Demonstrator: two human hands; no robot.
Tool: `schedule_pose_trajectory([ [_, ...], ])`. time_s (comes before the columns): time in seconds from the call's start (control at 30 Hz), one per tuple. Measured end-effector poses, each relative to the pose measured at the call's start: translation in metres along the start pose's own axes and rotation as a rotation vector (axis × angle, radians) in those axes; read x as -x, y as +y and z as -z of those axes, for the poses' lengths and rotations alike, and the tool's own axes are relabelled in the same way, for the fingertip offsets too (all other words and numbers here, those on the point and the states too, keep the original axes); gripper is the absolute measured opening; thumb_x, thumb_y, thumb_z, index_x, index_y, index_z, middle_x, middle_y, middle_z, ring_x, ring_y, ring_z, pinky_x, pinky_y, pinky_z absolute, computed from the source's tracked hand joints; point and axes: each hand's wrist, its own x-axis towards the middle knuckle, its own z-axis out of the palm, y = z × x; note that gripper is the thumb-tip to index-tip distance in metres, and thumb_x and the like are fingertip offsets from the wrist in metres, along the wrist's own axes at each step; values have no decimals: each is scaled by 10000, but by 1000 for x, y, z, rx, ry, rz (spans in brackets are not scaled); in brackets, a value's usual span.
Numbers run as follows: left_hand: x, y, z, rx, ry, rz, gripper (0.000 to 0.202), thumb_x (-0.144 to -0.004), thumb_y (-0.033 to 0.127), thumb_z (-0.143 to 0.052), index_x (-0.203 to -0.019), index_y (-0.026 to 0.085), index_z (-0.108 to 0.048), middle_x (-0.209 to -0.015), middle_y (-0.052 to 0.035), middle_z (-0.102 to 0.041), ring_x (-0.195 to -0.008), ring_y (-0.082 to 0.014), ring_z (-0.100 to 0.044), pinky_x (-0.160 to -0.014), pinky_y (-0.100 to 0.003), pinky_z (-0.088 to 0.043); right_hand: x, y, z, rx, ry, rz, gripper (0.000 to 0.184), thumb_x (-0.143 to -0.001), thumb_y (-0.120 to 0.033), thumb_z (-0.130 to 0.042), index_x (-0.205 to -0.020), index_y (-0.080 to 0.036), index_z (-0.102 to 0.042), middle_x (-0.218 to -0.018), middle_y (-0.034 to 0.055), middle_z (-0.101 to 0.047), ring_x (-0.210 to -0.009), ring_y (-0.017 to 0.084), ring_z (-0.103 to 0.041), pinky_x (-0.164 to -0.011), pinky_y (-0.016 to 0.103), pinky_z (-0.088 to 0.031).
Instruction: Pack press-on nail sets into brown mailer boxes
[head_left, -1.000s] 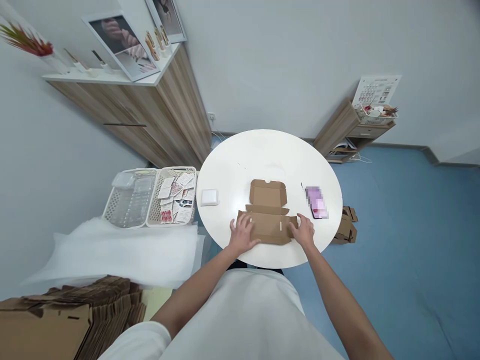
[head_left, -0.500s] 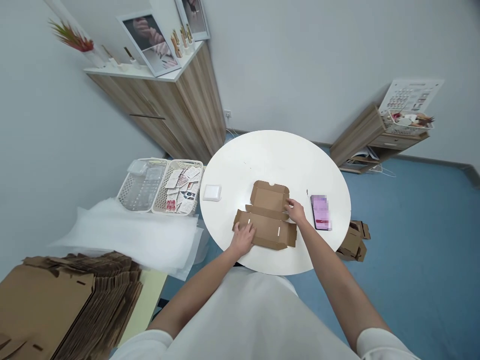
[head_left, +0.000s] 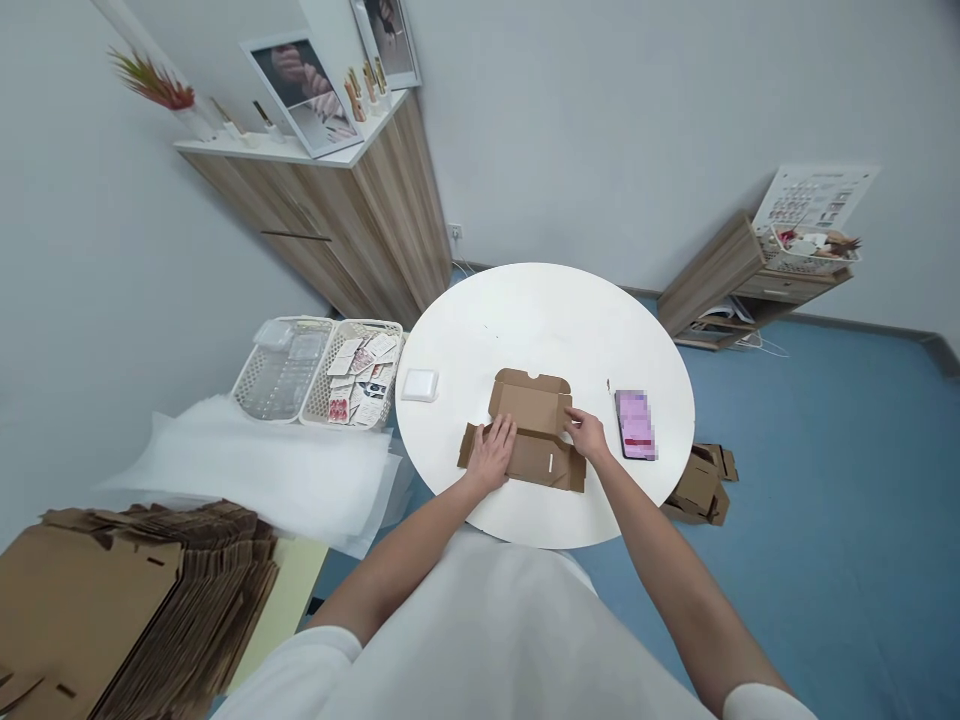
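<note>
On the white round table lies a partly unfolded brown cardboard box [head_left: 536, 458], its lid panel pointing away from me and flaps sticking out at the sides. My left hand [head_left: 491, 452] rests on the left part of the box near its middle fold, fingers stretched out. At the right end of that fold, my right hand [head_left: 586, 433] pinches the cardboard edge between thumb and fingers. A phone [head_left: 635, 425] with a pink, blurred screen lies right of this hand. To the left of the box is a small white packet [head_left: 419, 385].
Two white baskets [head_left: 315, 405] at left hold clear plastic cases and printed cards. White foam sheets [head_left: 262, 470] and a stack of flat cardboard boxes [head_left: 97, 610] lie nearer me. More cardboard boxes [head_left: 697, 488] are on the floor right of the table [head_left: 540, 310].
My left hand has moved forward from the near left flap to the fold. The wall along the middle fold now stands more upright. My right hand still holds the right edge.
</note>
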Motion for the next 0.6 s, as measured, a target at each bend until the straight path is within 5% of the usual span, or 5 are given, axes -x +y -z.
schedule_pose_trajectory([
  [0.27, -2, 1, -2, -17, -30, -18, 988, -536, 287, -649, -1343, 157, -94, -1419, -133, -96, -1288, -295, 90, -1001, -528, -30, 21, -2, 2, 167, -54, 84, 421, -769, -234, -411, -1184, -194, -468, -1158, 60, -542, -986, 165, -531, -871, 314, -398],
  [0.4, 1, 1, -2, 11, -2, -16, 960, -531, 252, -653, -1336, 165, -137, -1401, -134, -179, -1296, -294, 21, -1003, -516, -55, 42, -9, -9, 498, 81, 202, 634, -712, -390, -509, -1283, -188, -321, -1394, 110, -218, -1258, 284, -212, -976, 446, -236],
  [0.47, 2, 1, -2, 28, 13, -12, 944, -537, 251, -651, -1334, 174, -151, -1395, -130, -199, -1296, -294, 3, -1005, -513, -66, 53, -11, -18, 658, -24, 343, 809, -641, -470, -570, -1320, -190, -230, -1426, 104, -97, -1291, 290, -83, -1003, 458, -157],
  [0.6, 4, 2, 0, 58, 28, -18, 934, -549, 277, -662, -1333, 176, -164, -1395, -136, -192, -1295, -303, 0, -1006, -507, -80, 67, -7, -36, 866, -238, 483, 1046, -526, -492, -651, -1349, -172, -91, -1422, 115, -106, -1299, 283, -36, -1014, 480, -46],
])
